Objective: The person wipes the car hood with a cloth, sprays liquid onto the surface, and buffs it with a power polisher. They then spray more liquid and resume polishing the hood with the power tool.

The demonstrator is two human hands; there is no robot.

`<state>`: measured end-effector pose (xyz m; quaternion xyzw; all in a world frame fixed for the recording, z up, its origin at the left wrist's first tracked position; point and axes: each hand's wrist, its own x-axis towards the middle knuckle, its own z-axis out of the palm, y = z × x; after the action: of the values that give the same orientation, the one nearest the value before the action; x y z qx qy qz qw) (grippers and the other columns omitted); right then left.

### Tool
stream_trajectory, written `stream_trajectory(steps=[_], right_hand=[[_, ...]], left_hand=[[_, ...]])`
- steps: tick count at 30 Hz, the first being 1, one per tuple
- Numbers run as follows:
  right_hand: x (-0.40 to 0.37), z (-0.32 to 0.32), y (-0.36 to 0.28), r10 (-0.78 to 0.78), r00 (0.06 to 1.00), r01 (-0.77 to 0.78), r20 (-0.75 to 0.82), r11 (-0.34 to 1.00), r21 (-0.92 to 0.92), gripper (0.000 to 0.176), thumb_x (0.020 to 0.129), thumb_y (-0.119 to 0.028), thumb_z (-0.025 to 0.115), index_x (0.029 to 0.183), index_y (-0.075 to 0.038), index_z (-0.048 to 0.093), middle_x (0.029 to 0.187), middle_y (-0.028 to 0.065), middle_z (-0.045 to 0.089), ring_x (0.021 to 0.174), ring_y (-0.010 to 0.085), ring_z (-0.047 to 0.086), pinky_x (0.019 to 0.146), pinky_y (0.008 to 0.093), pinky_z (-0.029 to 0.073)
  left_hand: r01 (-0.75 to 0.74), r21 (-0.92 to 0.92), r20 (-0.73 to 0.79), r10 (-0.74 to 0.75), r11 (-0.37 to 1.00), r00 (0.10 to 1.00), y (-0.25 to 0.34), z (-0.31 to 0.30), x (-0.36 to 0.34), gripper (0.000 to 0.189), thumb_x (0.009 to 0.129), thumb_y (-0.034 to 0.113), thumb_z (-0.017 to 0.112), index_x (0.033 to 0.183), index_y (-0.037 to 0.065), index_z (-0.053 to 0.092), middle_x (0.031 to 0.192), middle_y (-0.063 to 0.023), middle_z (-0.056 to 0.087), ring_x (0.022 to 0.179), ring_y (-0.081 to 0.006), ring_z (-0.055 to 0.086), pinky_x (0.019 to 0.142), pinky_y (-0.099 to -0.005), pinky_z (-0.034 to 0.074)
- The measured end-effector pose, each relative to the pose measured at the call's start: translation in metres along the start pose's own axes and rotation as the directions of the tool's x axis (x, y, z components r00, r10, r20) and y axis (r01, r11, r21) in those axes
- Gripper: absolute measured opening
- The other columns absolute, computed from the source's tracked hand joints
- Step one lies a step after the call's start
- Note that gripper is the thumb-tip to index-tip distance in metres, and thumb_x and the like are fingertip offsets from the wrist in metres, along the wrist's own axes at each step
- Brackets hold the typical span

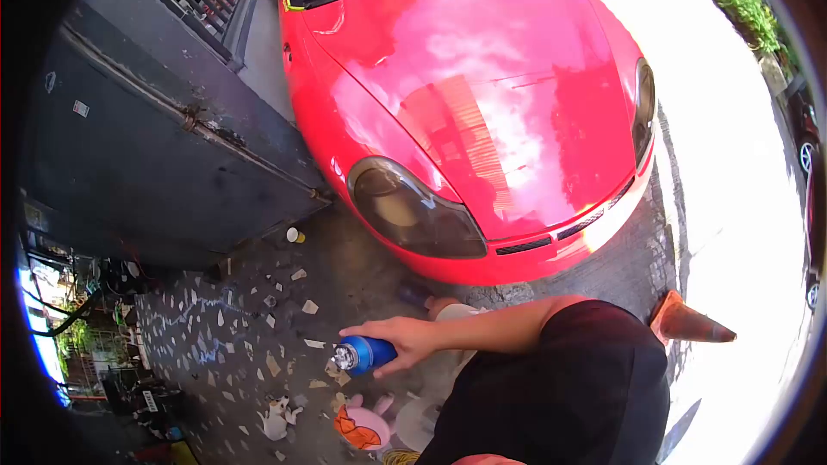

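My right hand (412, 342) is closed around a blue bottle (372, 354) with a shiny silvery end that points left. The right arm stretches out from a black sleeve, above the paved ground (284, 327). Just below the bottle in the view lies a pink rounded thing with ear-like points (376, 422), with an orange cloth-like piece (357, 432) on it. Behind the forearm shows part of a leg with a dark blue shoe (415, 294). Of my left side only a sliver of skin shows at the bottom edge; the hand itself is out of frame.
A red car's hood (482, 103) fills the upper middle. Dark metal gate panels (155, 164) stand on the left. A small white dog (277, 418) lies on the paving, a cup (295, 235) sits near the gate, and an orange traffic cone (689, 323) is at right.
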<state>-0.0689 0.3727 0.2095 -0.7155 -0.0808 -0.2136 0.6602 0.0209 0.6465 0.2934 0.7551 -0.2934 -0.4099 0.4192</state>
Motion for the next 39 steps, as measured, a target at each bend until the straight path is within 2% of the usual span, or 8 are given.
stream_trajectory(steps=[3, 6, 12, 16, 20, 25, 32, 39], right_hand=[[-0.066, -0.065, -0.031, 0.175, 0.982, -0.184, -0.07, 0.973, -0.138, 0.101, 0.08, -0.041, 0.096, 0.159, -0.008, 0.044, 0.139, 0.0216, 0.067, 0.124, 0.0412, 0.069, 0.105, 0.048, 0.055], [-0.172, -0.116, 0.008, 0.567, 0.803, -0.595, -0.182, 0.755, -0.275, 0.091, 0.078, -0.045, 0.095, 0.146, -0.007, 0.048, 0.117, 0.0249, 0.074, 0.111, 0.0458, 0.073, 0.098, 0.052, 0.057], [-0.294, -0.357, 0.009, 0.795, 0.113, -0.983, -0.596, 0.004, -0.181, 0.115, 0.07, -0.046, 0.099, 0.143, 0.012, 0.032, 0.123, 0.0363, 0.069, 0.116, 0.047, 0.072, 0.098, 0.0491, 0.059], [-0.288, -0.543, -0.029, 0.747, 0.235, -0.816, -0.622, -0.196, -0.544, 0.075, 0.066, -0.042, 0.096, 0.116, 0.011, 0.076, 0.107, 0.0292, 0.078, 0.105, 0.043, 0.077, 0.091, 0.0462, 0.063], [-0.233, -0.635, -0.068, 0.698, 0.281, -0.557, -0.659, -0.441, -0.704, 0.049, 0.074, -0.03, 0.091, 0.118, -0.011, 0.08, 0.112, 0.0136, 0.081, 0.107, 0.0309, 0.079, 0.089, 0.044, 0.065], [-0.197, -0.67, -0.073, 0.676, 0.561, -0.332, -0.478, -0.345, -0.878, 0.036, 0.08, -0.019, 0.081, 0.114, -0.008, 0.079, 0.116, 0.0143, 0.08, 0.108, 0.0328, 0.078, 0.09, 0.0453, 0.065], [-0.245, -0.715, -0.075, 0.599, 0.642, -0.413, -0.479, -0.256, -0.874, 0.032, 0.081, -0.018, 0.081, 0.11, -0.007, 0.079, 0.114, 0.017, 0.079, 0.106, 0.0342, 0.078, 0.089, 0.0467, 0.065], [-0.297, -0.758, -0.085, 0.539, 0.532, -0.553, -0.653, -0.362, -0.75, 0.03, 0.082, -0.015, 0.078, 0.111, -0.005, 0.079, 0.107, 0.0189, 0.081, 0.102, 0.0367, 0.079, 0.088, 0.0475, 0.066]], left_hand=[[-0.047, -0.016, -0.056, 0.046, 0.999, 0.997, 0.029, 0.032, -0.026, 0.079, 0.075, 0.037, 0.094, 0.135, -0.003, 0.063, 0.118, -0.0185, 0.077, 0.106, -0.0328, 0.075, 0.095, -0.0445, 0.058], [-0.072, -0.035, -0.139, 0.066, 0.997, 0.988, 0.042, 0.068, -0.038, 0.077, 0.075, 0.036, 0.094, 0.135, -0.003, 0.063, 0.119, -0.0184, 0.077, 0.106, -0.0325, 0.075, 0.095, -0.0443, 0.058], [0.076, -0.095, -0.331, -0.104, 0.993, 0.938, 0.005, 0.173, -0.058, 0.075, 0.077, 0.034, 0.093, 0.135, -0.004, 0.064, 0.119, -0.0182, 0.076, 0.107, -0.032, 0.075, 0.095, -0.044, 0.058], [0.296, -0.171, -0.362, -0.34, 0.94, 0.868, -0.06, 0.304, -0.062, 0.074, 0.077, 0.033, 0.092, 0.134, -0.004, 0.064, 0.12, -0.0181, 0.076, 0.107, -0.0316, 0.075, 0.095, -0.0437, 0.058], [0.541, -0.303, -0.322, -0.618, 0.785, 0.717, -0.127, 0.474, -0.092, 0.072, 0.078, 0.032, 0.092, 0.134, -0.005, 0.065, 0.12, -0.018, 0.076, 0.107, -0.0313, 0.074, 0.095, -0.0435, 0.057], [0.613, -0.454, -0.322, -0.761, 0.646, 0.563, -0.155, 0.644, -0.117, 0.07, 0.079, 0.031, 0.091, 0.134, -0.005, 0.065, 0.121, -0.0178, 0.076, 0.107, -0.0308, 0.074, 0.096, -0.0432, 0.057], [0.607, -0.522, -0.358, -0.8, 0.599, 0.482, -0.163, 0.69, -0.131, 0.068, 0.081, 0.029, 0.09, 0.133, -0.006, 0.066, 0.122, -0.0176, 0.075, 0.107, -0.0302, 0.074, 0.096, -0.0428, 0.057], [0.595, -0.548, -0.362, -0.808, 0.588, 0.465, -0.174, 0.702, -0.142, 0.065, 0.082, 0.027, 0.089, 0.132, -0.007, 0.066, 0.123, -0.0174, 0.075, 0.107, -0.0295, 0.073, 0.096, -0.0424, 0.057]])
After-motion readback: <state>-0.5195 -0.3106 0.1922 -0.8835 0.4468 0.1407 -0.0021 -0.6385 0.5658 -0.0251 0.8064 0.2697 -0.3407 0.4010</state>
